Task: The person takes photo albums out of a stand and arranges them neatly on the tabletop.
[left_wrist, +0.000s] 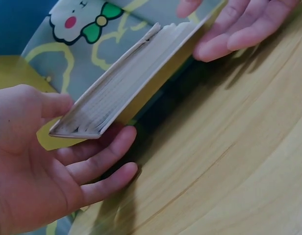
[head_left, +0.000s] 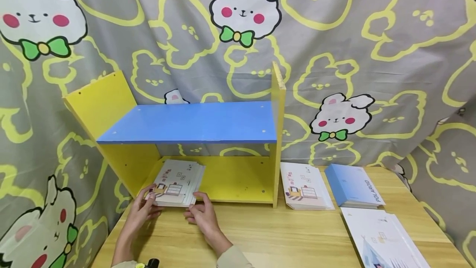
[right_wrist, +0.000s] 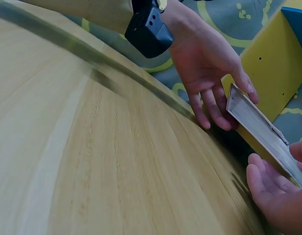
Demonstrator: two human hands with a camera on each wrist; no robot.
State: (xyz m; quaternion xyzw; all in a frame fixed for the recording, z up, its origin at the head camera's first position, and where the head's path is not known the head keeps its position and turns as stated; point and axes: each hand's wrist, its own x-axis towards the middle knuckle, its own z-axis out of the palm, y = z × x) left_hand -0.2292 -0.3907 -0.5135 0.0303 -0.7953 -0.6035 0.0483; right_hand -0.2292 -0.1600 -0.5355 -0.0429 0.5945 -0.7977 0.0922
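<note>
A white photo album with a printed room scene on its cover lies over the front left of the lower yellow board of a shelf unit. My left hand grips its left corner, thumb on the cover and fingers underneath, as the left wrist view shows. At the right corner my right hand holds it between thumb and fingers. The page edges face me in the left wrist view. In the right wrist view the album is tilted between both hands.
A blue shelf board runs above the album between yellow side panels. Right of the unit lie a similar white album, a blue album marked POLAROID and a white album with a tent. A patterned curtain hangs behind.
</note>
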